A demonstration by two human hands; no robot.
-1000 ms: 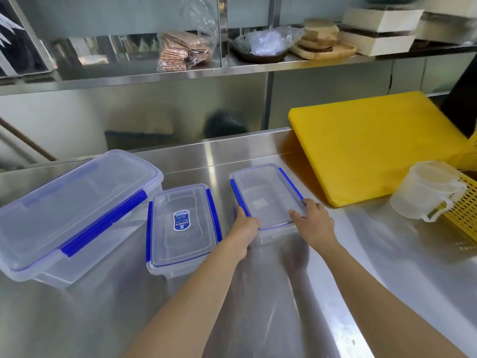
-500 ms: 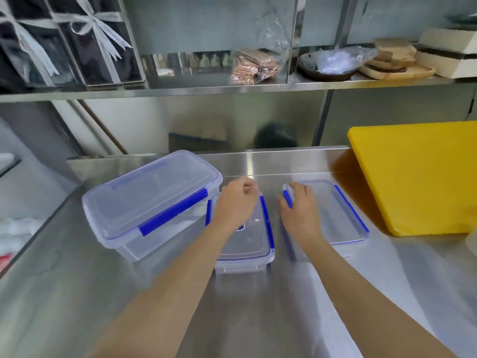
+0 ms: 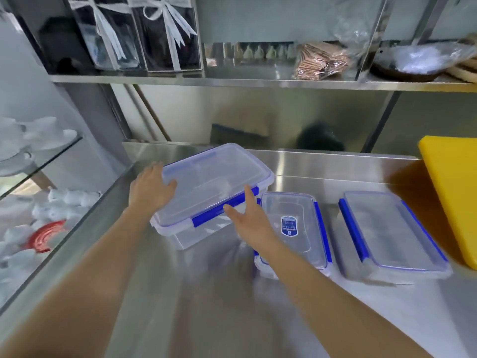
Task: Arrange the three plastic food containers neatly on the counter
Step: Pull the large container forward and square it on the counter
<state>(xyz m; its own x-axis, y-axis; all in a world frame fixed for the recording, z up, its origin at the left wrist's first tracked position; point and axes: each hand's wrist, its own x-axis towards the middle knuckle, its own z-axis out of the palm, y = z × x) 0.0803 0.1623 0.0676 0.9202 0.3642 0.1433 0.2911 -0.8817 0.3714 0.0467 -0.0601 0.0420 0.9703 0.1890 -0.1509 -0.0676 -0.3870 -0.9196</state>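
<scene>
Two bare forearms reach up from the near edge over the brushed stainless-steel counter (image 3: 211, 301), which serves here as the landmark. On its middle, nearest the viewer, lies the medium clear plastic container with blue side clips and a small blue label on its lid (image 3: 291, 228). To its right, apart from it by a narrow strip of steel, lies the flat clear plastic container with blue clips and no label (image 3: 392, 233); both sit roughly parallel.

The right hand (image 3: 249, 218) is open, fingers spread, its tips at the blue front clip of the large deep clear plastic container with a blue-trimmed lid (image 3: 214, 187), which stands toward the counter's left rear, skewed against the other two. The left hand (image 3: 149, 188) is spread flat on that container's left lid corner, palm down, grasping nothing firmly as far as can be seen. Neither hand is clenched.

At the counter's far right leans a thick yellow plastic cutting board (image 3: 454, 192). Beyond the counter's left edge a glass shelf (image 3: 38, 161) holds white ware.

Judged from here, the large container needs turning square. The risk is that it stands near the left edge: a push with only flat palms could slide it too far on smooth steel, or swing its near corner into the labelled container and knock that row askew.
</scene>
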